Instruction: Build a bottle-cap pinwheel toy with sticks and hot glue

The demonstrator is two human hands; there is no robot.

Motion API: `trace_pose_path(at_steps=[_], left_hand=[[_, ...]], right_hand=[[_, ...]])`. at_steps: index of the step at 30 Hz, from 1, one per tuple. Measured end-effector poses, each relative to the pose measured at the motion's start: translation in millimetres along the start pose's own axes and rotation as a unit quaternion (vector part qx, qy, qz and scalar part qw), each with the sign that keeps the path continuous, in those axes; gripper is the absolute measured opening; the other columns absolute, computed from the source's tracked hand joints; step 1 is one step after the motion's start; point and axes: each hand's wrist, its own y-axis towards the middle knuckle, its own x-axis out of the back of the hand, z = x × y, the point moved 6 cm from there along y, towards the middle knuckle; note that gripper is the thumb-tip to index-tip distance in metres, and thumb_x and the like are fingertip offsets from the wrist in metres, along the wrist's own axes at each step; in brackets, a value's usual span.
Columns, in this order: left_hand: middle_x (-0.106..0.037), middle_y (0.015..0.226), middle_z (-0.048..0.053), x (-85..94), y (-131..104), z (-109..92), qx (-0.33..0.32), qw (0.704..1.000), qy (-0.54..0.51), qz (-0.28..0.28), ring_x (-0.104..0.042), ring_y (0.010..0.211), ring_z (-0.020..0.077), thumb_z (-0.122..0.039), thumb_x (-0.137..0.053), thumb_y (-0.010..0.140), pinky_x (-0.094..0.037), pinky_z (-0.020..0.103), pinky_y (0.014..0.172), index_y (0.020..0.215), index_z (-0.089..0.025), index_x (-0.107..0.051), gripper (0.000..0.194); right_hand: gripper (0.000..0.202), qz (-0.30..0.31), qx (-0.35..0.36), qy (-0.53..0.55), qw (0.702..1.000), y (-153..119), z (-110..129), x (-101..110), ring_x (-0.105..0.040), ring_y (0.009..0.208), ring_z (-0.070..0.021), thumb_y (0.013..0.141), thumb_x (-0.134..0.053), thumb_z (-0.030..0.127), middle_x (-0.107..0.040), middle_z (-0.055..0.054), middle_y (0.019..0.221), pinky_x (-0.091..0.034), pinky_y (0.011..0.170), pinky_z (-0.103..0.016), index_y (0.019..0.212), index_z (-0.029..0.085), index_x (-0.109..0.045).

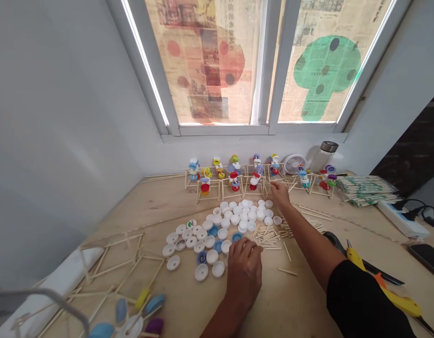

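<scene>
My left hand (pixel 244 267) rests low over the table with its fingers curled down, at the near edge of a spread of white bottle caps (pixel 201 272). Whatever may be under its fingers is hidden. My right hand (pixel 280 195) reaches far forward, fingers pinched together beside the stick frames that carry coloured bottle caps (pixel 254 180); what they grip is too small to make out. A few blue caps (pixel 237 237) lie among the white ones. Short wooden sticks (pixel 268 234) are heaped between my hands, with a second pile partly behind my right forearm.
At front left stand bare stick frames (pixel 121 244) and a wheel of coloured caps (pixel 132 326). A yellow glue gun (pixel 399 300), black phone (pixel 428 260) and power strip (pixel 405 220) lie right. A small fan (pixel 294 163), bottle (pixel 324 155) and bagged sticks (pixel 366 188) stand behind.
</scene>
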Motion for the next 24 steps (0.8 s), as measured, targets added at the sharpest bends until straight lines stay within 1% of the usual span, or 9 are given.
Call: trace_pose_path(at_steps=[9, 13, 17, 21, 24], left_hand=[[-0.065, 0.085, 0.006, -1.8, -1.2, 0.1, -0.007, 1.000, 0.008, -0.001, -0.055, 0.088, 0.0247, -0.001, -0.047, 0.076, -0.045, 0.041, 0.075, 0.087, -0.019, -0.062, 0.026], [-0.065, 0.085, 0.005, -3.0, -1.9, 1.6, -0.010, 1.000, 0.001, -0.007, -0.056, 0.089, 0.0242, 0.000, -0.047, 0.076, -0.045, 0.040, 0.076, 0.087, -0.019, -0.062, 0.027], [-0.066, 0.085, 0.006, -3.8, -2.6, 2.8, -0.011, 1.000, -0.006, -0.010, -0.056, 0.088, 0.0239, -0.002, -0.047, 0.078, -0.044, 0.040, 0.076, 0.086, -0.020, -0.063, 0.025], [-0.067, 0.086, 0.006, -4.0, -2.6, 3.0, -0.012, 1.000, -0.003, -0.009, -0.057, 0.089, 0.0241, -0.004, -0.046, 0.079, -0.045, 0.041, 0.076, 0.086, -0.019, -0.064, 0.024], [-0.067, 0.085, 0.006, -2.8, -2.4, 3.4, -0.012, 1.000, -0.003, -0.018, -0.058, 0.086, 0.0234, -0.006, -0.045, 0.081, -0.045, 0.040, 0.074, 0.085, -0.019, -0.064, 0.024]], right_hand=[[0.030, -0.053, 0.055, 0.021, 0.997, -16.1, 25.8, 25.4, -0.059, 0.099, -0.0198, 0.090, -0.056, 0.034, -0.059, -0.007, 0.116, -0.050, 0.084, -0.041, 0.114, 0.016, -0.057], [0.029, -0.075, 0.071, 0.048, 0.993, -29.3, 40.9, 38.9, -0.061, 0.097, -0.0199, 0.089, -0.055, 0.034, -0.064, -0.007, 0.108, -0.047, 0.087, -0.042, 0.108, 0.014, -0.061], [0.036, -0.081, 0.089, 0.069, 0.990, -47.9, 60.6, 55.3, -0.062, 0.090, -0.0217, 0.082, -0.048, 0.033, -0.069, -0.010, 0.100, -0.047, 0.083, -0.038, 0.105, 0.012, -0.067], [0.040, -0.070, 0.116, 0.083, 0.987, -71.5, 83.8, 70.6, -0.063, 0.083, -0.0204, 0.079, -0.047, 0.034, -0.068, -0.011, 0.103, -0.049, 0.073, -0.034, 0.106, 0.013, -0.067], [0.037, -0.058, 0.143, 0.087, 0.984, -92.4, 101.3, 80.5, -0.062, 0.090, -0.0212, 0.079, -0.048, 0.034, -0.066, -0.011, 0.107, -0.049, 0.074, -0.033, 0.104, 0.014, -0.067]])
